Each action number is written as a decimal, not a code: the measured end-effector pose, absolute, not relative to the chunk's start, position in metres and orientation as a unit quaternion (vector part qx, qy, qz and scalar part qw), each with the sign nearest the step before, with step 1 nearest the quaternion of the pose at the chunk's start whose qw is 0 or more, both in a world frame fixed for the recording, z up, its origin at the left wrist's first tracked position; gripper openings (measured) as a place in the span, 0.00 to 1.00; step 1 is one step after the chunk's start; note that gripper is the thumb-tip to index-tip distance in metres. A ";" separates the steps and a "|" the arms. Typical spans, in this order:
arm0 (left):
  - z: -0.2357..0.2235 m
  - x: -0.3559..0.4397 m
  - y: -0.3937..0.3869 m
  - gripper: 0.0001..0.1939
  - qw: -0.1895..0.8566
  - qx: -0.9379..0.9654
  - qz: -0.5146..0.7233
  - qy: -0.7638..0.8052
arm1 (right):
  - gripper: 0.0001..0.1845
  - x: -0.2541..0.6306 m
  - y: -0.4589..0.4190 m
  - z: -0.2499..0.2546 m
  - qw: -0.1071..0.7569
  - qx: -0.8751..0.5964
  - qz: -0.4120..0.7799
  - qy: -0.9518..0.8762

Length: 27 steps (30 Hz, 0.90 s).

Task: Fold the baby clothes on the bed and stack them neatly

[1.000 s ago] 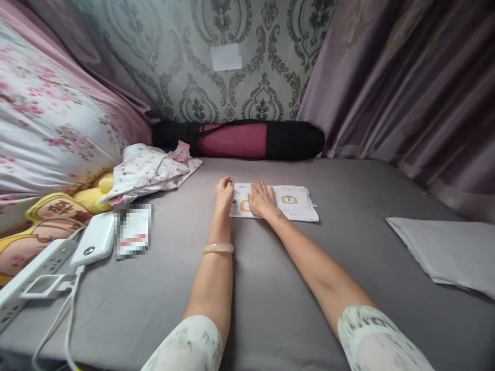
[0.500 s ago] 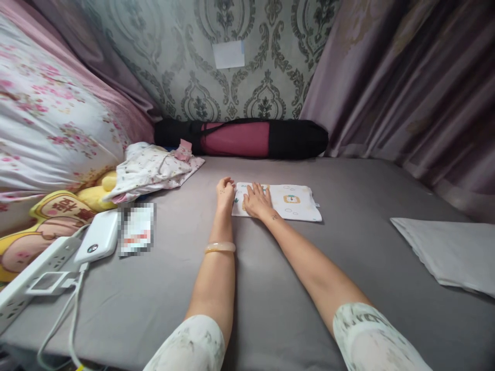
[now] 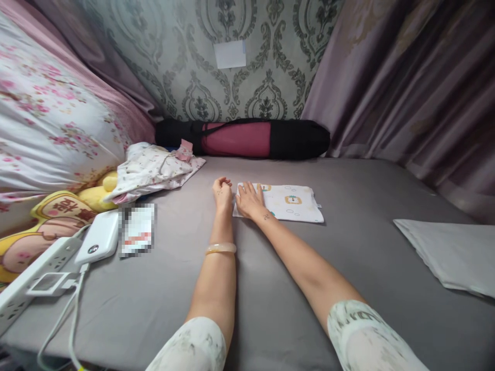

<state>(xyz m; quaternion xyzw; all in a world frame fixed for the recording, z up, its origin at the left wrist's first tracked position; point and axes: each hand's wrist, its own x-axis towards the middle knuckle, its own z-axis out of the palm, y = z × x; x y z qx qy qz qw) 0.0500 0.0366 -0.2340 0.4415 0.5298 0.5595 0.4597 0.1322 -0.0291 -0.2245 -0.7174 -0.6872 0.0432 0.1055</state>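
A folded white cloth [image 3: 310,203] lies flat on the grey sheet, printed with small cartoon animal faces and rings. A small tag sticks out at its right edge. My right hand [image 3: 250,201] rests palm down on the cloth's left part, fingers stretched out and slightly spread. Just beyond the left edge of the cloth is my left hand [image 3: 223,194], its fingers loosely curled inward. I make out nothing in it, though the palm side is partly hidden. A pale bangle [image 3: 220,249] circles my left forearm.
Crumpled printed clothing [image 3: 154,167] lies at left, near a yellow plush toy [image 3: 58,206]. A white power bank [image 3: 98,236], a power strip [image 3: 42,268] with cables and a blurred packet [image 3: 137,230] sit nearby. Behind lies a long black-and-red bag [image 3: 240,139]; folded grey fabric [image 3: 452,252] is at right.
My right hand has slid left across the cloth, toward its left edge. My left hand has shifted slightly left, its fingers still curled. The cloth lies nearly as before.
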 end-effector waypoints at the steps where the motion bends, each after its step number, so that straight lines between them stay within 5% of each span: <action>1: -0.235 0.049 0.037 0.15 0.449 0.445 0.566 0.530 | 0.31 0.129 -0.028 -0.223 0.106 -0.710 0.039 -0.695; 27: -0.234 0.075 0.024 0.14 0.359 0.602 0.498 0.510 | 0.31 0.169 -0.054 -0.230 0.114 -0.750 0.053 -0.650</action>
